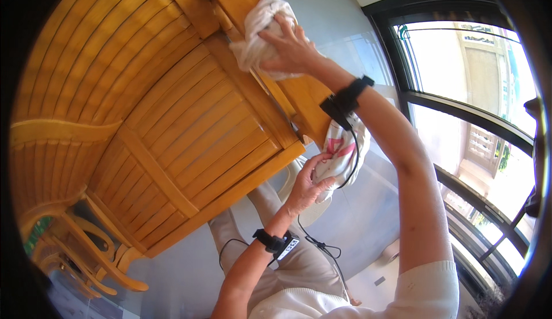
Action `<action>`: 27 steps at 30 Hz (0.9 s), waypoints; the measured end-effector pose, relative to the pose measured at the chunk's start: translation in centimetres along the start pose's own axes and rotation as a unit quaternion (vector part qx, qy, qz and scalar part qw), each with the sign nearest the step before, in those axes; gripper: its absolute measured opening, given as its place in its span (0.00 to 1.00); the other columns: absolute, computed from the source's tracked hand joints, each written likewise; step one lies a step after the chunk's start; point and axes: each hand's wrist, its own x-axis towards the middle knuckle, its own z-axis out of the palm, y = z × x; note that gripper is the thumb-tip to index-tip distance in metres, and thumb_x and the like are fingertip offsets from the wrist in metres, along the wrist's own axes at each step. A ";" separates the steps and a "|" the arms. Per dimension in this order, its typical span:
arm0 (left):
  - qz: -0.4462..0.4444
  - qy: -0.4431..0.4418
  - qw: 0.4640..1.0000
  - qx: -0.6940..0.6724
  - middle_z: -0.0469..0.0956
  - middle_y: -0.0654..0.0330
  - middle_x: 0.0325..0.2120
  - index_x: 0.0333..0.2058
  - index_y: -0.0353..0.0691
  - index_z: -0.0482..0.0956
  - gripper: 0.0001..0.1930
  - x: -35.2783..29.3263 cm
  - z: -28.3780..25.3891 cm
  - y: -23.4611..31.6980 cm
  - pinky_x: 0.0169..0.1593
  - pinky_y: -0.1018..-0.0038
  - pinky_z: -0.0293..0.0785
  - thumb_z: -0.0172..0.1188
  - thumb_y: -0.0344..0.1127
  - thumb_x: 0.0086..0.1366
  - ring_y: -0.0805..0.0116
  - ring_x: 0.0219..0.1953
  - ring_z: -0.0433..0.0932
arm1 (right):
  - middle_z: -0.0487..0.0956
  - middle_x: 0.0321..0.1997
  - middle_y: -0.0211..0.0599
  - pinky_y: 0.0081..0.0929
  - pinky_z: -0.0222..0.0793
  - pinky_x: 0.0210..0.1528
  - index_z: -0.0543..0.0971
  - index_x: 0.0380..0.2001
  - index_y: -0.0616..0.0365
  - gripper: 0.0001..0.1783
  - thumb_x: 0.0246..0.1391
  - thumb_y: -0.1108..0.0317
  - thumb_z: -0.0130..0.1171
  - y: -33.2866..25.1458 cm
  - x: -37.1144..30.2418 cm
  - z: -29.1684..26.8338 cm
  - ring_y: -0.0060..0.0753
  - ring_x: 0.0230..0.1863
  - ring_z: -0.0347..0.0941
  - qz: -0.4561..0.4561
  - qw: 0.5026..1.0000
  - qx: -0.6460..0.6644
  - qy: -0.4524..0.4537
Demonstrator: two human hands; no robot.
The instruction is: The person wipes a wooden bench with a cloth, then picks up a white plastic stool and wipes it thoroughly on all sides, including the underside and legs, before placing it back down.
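A bunched white cloth lies against the flat wooden armrest of a slatted bench, at the top of the view. My right hand presses on it from above, its fingers somewhat spread and bent into the folds. Lower down, my left hand grips the near edge of a white bundle with pink print, thumb on one side and fingers on the other. That bundle is soft and creased, cloth or a bag, I cannot tell which. It sits just beside the lower end of the armrest.
The bench's slatted seat and tall back fill the left side. A wooden chair stands at lower left. Dark-framed windows run along the right. A black cable hangs near my legs.
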 end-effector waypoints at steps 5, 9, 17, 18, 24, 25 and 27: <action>0.022 0.016 0.987 0.158 0.69 0.56 0.50 0.50 0.41 0.71 0.23 -0.4 -0.2 -0.1 0.58 0.68 0.68 0.67 0.28 0.55 0.61 0.52 0.71 | 0.44 0.74 0.43 0.70 0.64 0.57 0.67 0.61 0.27 0.43 0.38 0.45 0.69 3.1 -10.8 0.9 0.75 0.66 0.51 -0.045 0.997 0.049 -0.037; 0.042 -0.044 0.928 0.368 0.69 0.58 0.42 0.47 0.43 0.73 0.23 -2.7 0.9 -0.8 0.49 0.70 0.71 0.66 0.23 0.51 0.62 0.44 0.74 | 0.42 0.74 0.48 0.56 0.64 0.64 0.67 0.61 0.32 0.40 0.40 0.52 0.69 5.3 -18.6 0.1 0.73 0.67 0.53 -0.027 0.988 0.131 -0.076; -0.156 -0.252 0.880 0.372 0.71 0.60 0.40 0.46 0.45 0.75 0.23 -10.1 -1.4 -1.0 0.47 0.72 0.70 0.67 0.22 0.49 0.64 0.43 0.73 | 0.43 0.73 0.52 0.54 0.60 0.68 0.73 0.57 0.33 0.37 0.41 0.60 0.74 6.6 -33.6 3.7 0.61 0.73 0.46 0.042 0.989 0.145 -0.002; -0.148 -0.267 0.891 0.335 0.71 0.60 0.41 0.46 0.44 0.75 0.23 -10.8 -2.5 -0.3 0.48 0.72 0.70 0.67 0.23 0.49 0.65 0.44 0.73 | 0.44 0.74 0.53 0.54 0.59 0.68 0.73 0.57 0.35 0.35 0.42 0.62 0.73 6.5 -34.8 5.0 0.61 0.74 0.45 0.051 0.980 0.187 0.034; -0.213 -0.182 0.937 0.208 0.73 0.64 0.44 0.44 0.44 0.76 0.22 -12.8 -9.1 12.4 0.54 0.72 0.68 0.68 0.23 0.48 0.69 0.48 0.72 | 0.45 0.74 0.56 0.59 0.52 0.69 0.77 0.52 0.44 0.27 0.44 0.70 0.68 4.0 -38.1 9.4 0.69 0.73 0.41 0.119 0.956 0.220 0.156; -0.198 -0.152 0.941 0.230 0.74 0.66 0.45 0.45 0.46 0.76 0.23 -12.7 -9.6 15.4 0.54 0.73 0.68 0.68 0.23 0.48 0.69 0.48 0.72 | 0.46 0.74 0.56 0.60 0.50 0.69 0.78 0.50 0.46 0.26 0.44 0.71 0.67 3.4 -37.9 9.3 0.71 0.73 0.40 0.117 0.956 0.201 0.181; -0.139 -0.069 0.951 0.268 0.73 0.66 0.46 0.45 0.47 0.75 0.23 -11.9 -9.4 20.9 0.53 0.75 0.69 0.66 0.22 0.47 0.71 0.48 0.72 | 0.52 0.72 0.51 0.70 0.47 0.67 0.79 0.43 0.41 0.22 0.39 0.70 0.67 1.9 -37.3 8.4 0.74 0.70 0.44 0.096 0.975 0.126 0.157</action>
